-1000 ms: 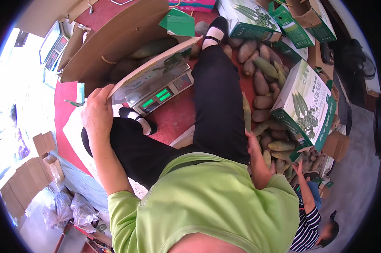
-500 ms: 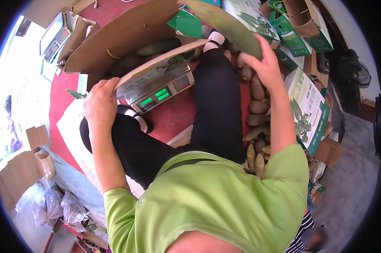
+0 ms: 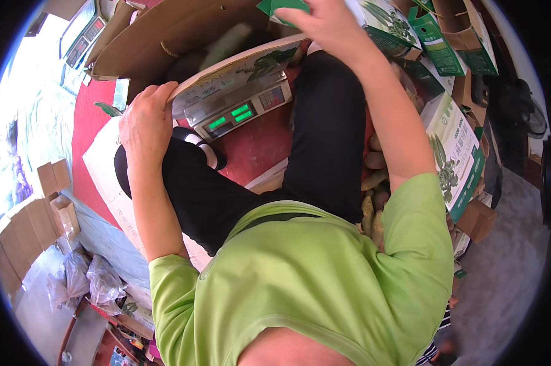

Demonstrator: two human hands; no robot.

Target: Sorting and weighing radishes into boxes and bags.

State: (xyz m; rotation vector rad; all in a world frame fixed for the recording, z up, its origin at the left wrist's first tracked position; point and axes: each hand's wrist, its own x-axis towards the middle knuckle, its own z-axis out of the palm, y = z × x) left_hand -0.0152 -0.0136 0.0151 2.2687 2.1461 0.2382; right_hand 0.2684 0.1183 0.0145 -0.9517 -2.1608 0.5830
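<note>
My left hand [image 3: 146, 125] is closed over the near upper corner of a large cardboard box [image 3: 239, 64]. Its near wall leans over a digital scale [image 3: 233, 119] with a lit green display. Inside the box a long green vegetable [image 3: 225, 46] appears smeared by motion. At the top edge my right hand [image 3: 330, 27] reaches past the box's right side, thumb and forefinger apart; nothing shows in it, though its other fingers are partly cut off. Beneath its thumb is a green carton flap [image 3: 278, 8].
Brown tubers [image 3: 374, 160] lie right of my leg. Printed green-and-white cartons [image 3: 455, 152] and a black fan [image 3: 529, 116] stand to the right. At far left are another scale [image 3: 85, 43] and plastic bags [image 3: 104, 280]. A person in striped clothing [image 3: 437, 352] is partly visible at lower right.
My right hand has moved up and left, toward the box. The long green blurred thing beside it is gone from there. The vegetable inside the box looks tilted; my left hand stays.
</note>
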